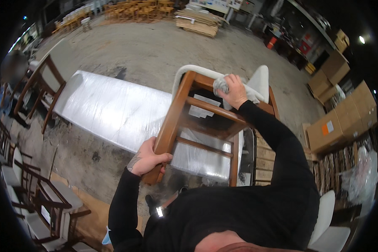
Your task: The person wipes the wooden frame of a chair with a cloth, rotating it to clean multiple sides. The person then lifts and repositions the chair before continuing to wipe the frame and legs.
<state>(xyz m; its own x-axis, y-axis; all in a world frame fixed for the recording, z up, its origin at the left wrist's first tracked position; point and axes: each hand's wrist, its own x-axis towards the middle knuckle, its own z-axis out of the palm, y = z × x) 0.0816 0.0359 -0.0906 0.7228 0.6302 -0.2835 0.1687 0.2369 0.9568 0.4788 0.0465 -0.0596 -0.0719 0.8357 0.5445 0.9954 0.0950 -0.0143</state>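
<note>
In front of me a brown wooden chair (178,110) with light upholstery lies tipped over on a long table wrapped in shiny plastic film (117,107). My left hand (149,158) grips the chair's wooden leg near its lower end, thumb across the front. Farther off, my right hand (234,91) holds a crumpled grey-white cloth (221,85) against the chair's frame, by the pale padding. Dark fabric and white paper labels (201,110) show on the seat's underside between the rails.
A person (14,94) stands at far left beside another wooden chair (50,80). Several pale-seated chairs (59,195) crowd the lower left. Cardboard boxes (344,117) and wooden pallets (264,157) are on the right. Stacked boards (197,23) lie at the back.
</note>
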